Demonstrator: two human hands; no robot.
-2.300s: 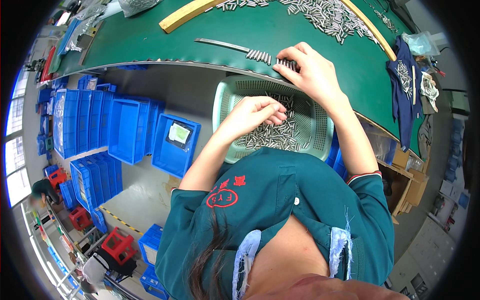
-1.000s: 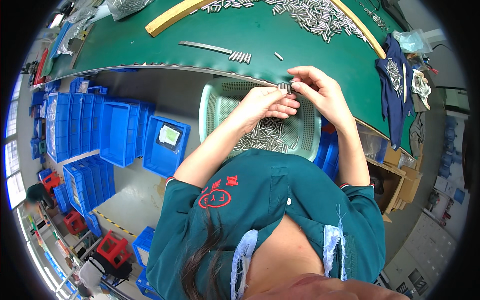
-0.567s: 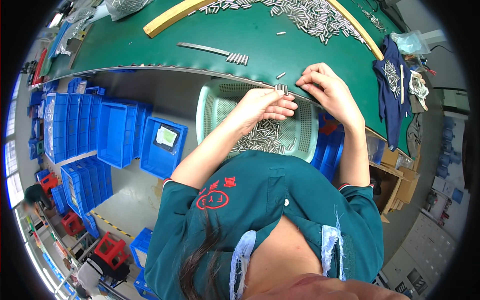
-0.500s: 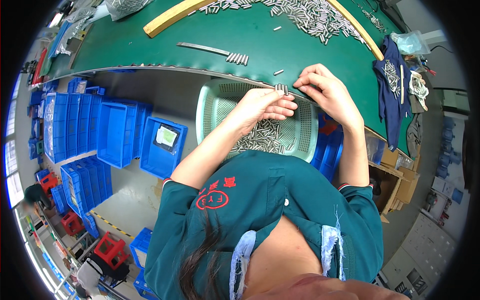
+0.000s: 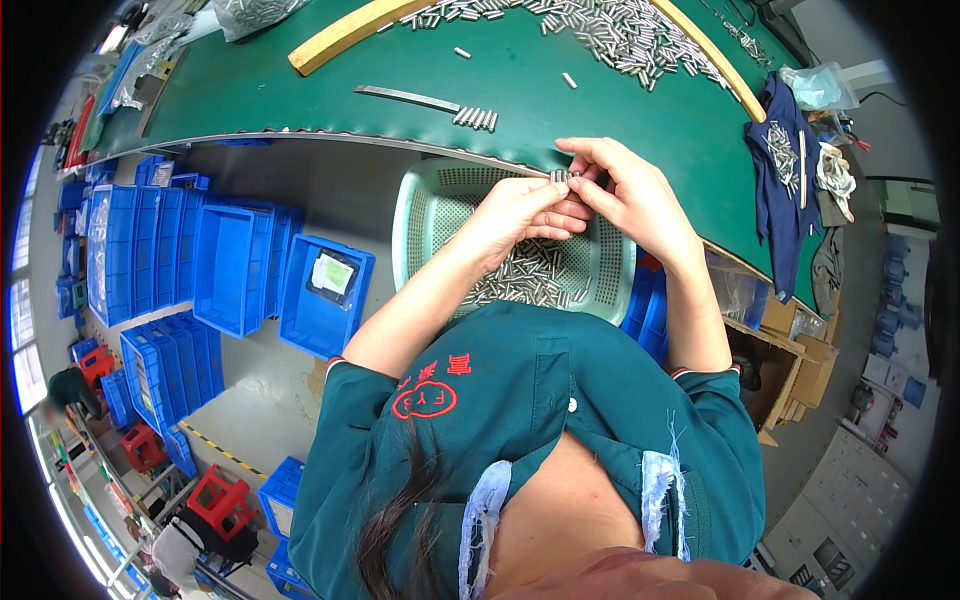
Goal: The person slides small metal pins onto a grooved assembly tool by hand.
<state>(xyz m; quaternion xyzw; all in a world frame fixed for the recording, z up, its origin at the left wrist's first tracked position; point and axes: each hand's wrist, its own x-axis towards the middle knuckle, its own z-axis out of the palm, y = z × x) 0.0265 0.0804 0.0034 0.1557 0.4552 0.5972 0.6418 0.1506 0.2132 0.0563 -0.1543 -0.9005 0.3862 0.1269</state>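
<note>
Over the front edge of the green table, my left hand (image 5: 525,212) is closed on a short row of small metal pins (image 5: 558,176), held upright between thumb and fingers. My right hand (image 5: 625,195) meets it there, its thumb and fingertips pinched at the right end of that row. How many pins each hand grips is partly hidden by the fingers. Beneath both hands is a pale green perforated basket (image 5: 408,225) with many loose pins (image 5: 525,278) lying inside. On the table to the left, a flat metal strip (image 5: 405,97) touches a neat row of pins (image 5: 475,118).
A large heap of pins (image 5: 620,45) lies at the back between wooden bars (image 5: 345,38). Two single pins rest nearer, one a loose pin (image 5: 569,80). Dark blue cloth (image 5: 780,200) drapes over the right edge. Blue crates (image 5: 325,295) stand at the left.
My right hand has moved left from the table edge onto the pins in my left hand. The single pin near my fingers is gone from its spot; loose pins lie in different places.
</note>
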